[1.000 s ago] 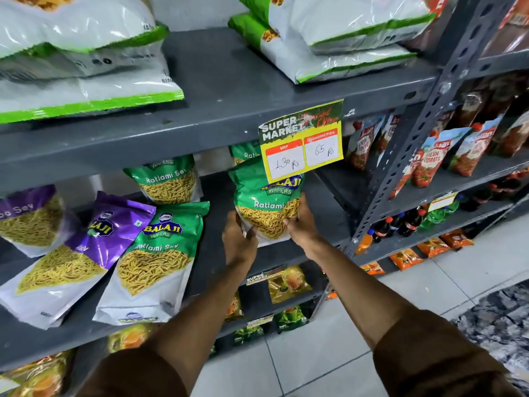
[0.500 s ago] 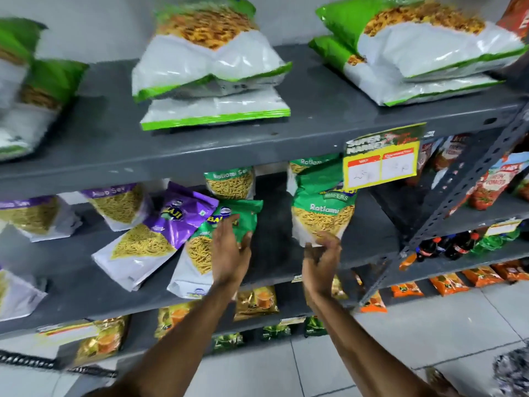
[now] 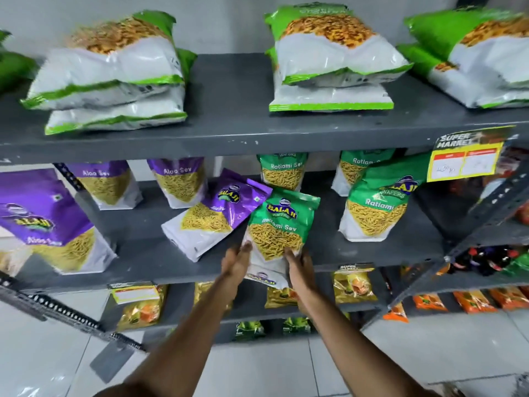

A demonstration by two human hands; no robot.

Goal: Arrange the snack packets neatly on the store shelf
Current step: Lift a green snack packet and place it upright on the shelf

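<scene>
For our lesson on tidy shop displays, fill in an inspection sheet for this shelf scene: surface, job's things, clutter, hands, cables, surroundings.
Surface: grey metal middle shelf, packets on it.
Job's things: green Ratlami Sev packet tilted, its base over the shelf edge; purple packet lying askew beside it.
Clutter: nothing seen.
Hands: left hand and right hand grip the green packet's lower corners.
Cables: nothing seen.
Surroundings: large green-and-white bags stacked above; yellow price tag; tiled floor.
</scene>
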